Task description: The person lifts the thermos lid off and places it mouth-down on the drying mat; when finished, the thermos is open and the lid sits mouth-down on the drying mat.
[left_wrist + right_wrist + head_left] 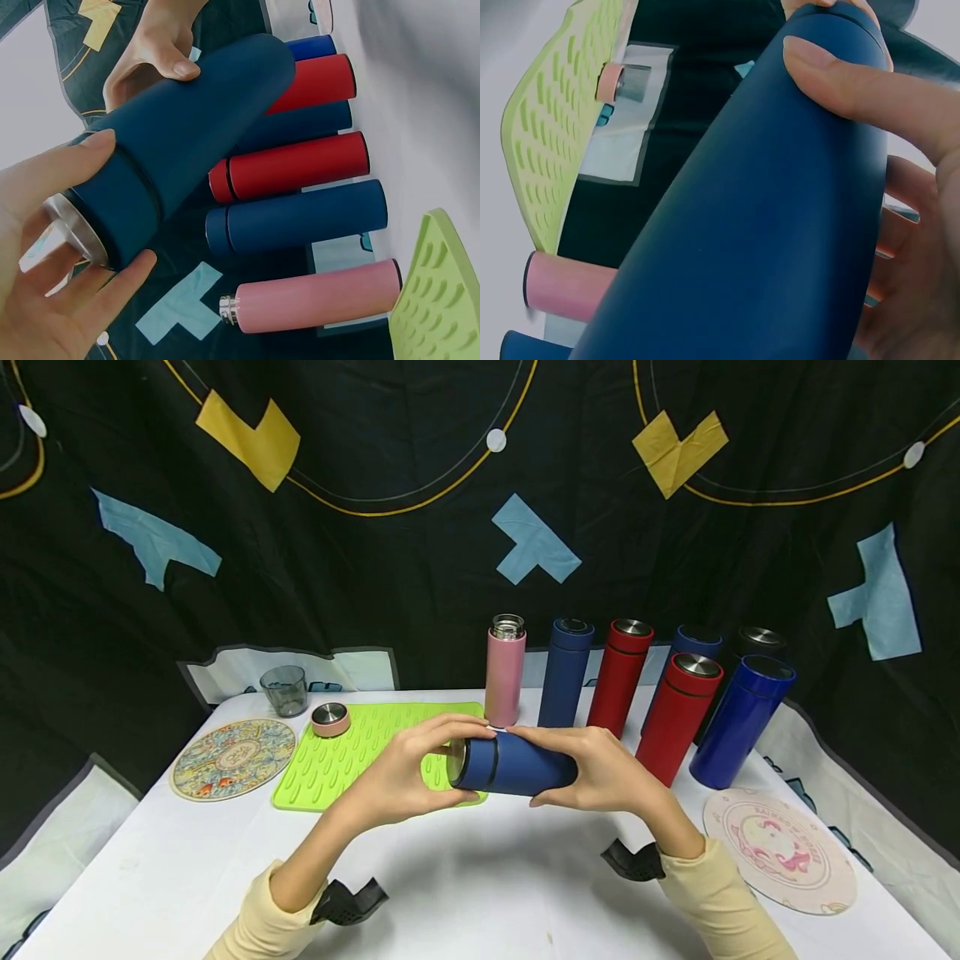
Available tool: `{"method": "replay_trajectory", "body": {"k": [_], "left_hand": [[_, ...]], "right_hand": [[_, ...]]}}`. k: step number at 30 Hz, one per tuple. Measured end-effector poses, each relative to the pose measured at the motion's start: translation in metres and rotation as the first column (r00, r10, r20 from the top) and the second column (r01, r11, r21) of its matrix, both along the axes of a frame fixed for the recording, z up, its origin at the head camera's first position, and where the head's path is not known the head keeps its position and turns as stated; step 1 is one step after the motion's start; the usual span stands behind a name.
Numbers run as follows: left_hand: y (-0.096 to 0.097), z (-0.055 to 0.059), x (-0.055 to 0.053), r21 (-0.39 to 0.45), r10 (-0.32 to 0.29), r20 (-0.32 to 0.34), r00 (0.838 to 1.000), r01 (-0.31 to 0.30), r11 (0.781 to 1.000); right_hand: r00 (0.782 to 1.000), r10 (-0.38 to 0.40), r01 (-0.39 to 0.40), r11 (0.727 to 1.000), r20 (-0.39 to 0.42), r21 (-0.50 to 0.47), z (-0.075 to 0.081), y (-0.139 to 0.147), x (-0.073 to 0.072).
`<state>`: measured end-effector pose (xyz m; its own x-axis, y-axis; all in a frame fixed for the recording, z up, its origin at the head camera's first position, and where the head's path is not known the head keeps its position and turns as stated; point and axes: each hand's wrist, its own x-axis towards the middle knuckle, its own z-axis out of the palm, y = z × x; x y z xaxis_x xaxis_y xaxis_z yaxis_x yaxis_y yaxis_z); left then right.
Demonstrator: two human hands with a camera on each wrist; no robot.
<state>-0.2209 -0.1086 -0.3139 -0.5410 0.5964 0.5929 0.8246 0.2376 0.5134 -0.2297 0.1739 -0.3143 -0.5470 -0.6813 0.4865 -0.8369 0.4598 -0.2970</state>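
Held bottle point(531, 766) dark blue; open bottle point(504, 675) pink; mat point(352, 764) lime green.

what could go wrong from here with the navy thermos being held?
1. The navy thermos is held roughly sideways between left hand and right hand; if its lid loosens, any liquid inside might spill.
2. The lidless pink thermos stands upright just behind it; a bump could topple it.

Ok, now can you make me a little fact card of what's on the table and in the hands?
Left hand: holds dark blue bottle by its lid end
Right hand: holds the same bottle's body
Held bottle: tipped sideways
Pink bottle: standing, no lid on
Pink lid: on green mat
See-through cup: left of pink lid
Red bottles: two, standing
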Motion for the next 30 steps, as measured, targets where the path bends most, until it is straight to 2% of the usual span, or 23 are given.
{"method": "replay_trajectory", "body": {"k": [4,7,10,12,14,18,22,25,28,30], "left_hand": [[0.0004,-0.0004,0.0000,0.027,0.078,0.078,0.994,-0.080,0.996],[0.0002,-0.0001,0.0008,0.037,0.152,0.151,0.977,-0.159,0.987],[-0.0003,0.0006,0.0011,0.024,0.185,0.183,0.966,-0.192,0.981],[-0.0009,0.0015,0.0010,0.008,0.169,0.172,0.971,-0.173,0.985],[-0.0019,0.0024,0.0006,-0.011,0.134,0.138,0.981,-0.134,0.991],[-0.0052,0.0050,-0.0002,-0.035,0.042,0.047,0.998,-0.040,0.999],[-0.0080,0.0067,-0.0013,-0.022,-0.022,-0.017,1.000,0.022,1.000],[-0.0081,0.0067,-0.0014,-0.011,-0.010,-0.025,1.000,0.010,1.000],[-0.0069,0.0063,0.0001,0.004,0.053,0.022,0.998,-0.053,0.999],[-0.0059,0.0055,0.0012,0.012,0.109,0.070,0.992,-0.110,0.994]], "right_hand": [[0.995,-0.024,0.026,0.999,-0.095,0.019,0.0002,-0.0029,0.0012],[0.976,-0.053,0.063,0.997,-0.211,0.043,0.0007,-0.0060,0.0029],[0.956,-0.072,0.091,0.994,-0.284,0.056,0.0012,-0.0079,0.0044],[0.958,-0.069,0.089,0.994,-0.279,0.061,0.0013,-0.0082,0.0050],[0.969,-0.060,0.077,0.995,-0.239,0.061,0.0010,-0.0075,0.0053],[0.994,-0.033,0.037,0.999,-0.099,0.034,-0.0006,-0.0046,0.0041],[1.000,-0.007,0.007,1.000,0.004,-0.006,-0.0017,-0.0028,0.0024],[1.000,-0.003,0.003,1.000,0.010,-0.017,-0.0020,-0.0032,0.0021],[0.999,-0.016,0.016,1.000,-0.037,-0.016,-0.0021,-0.0045,0.0020],[0.995,-0.030,0.029,1.000,-0.092,-0.011,-0.0017,-0.0058,0.0018]]}}
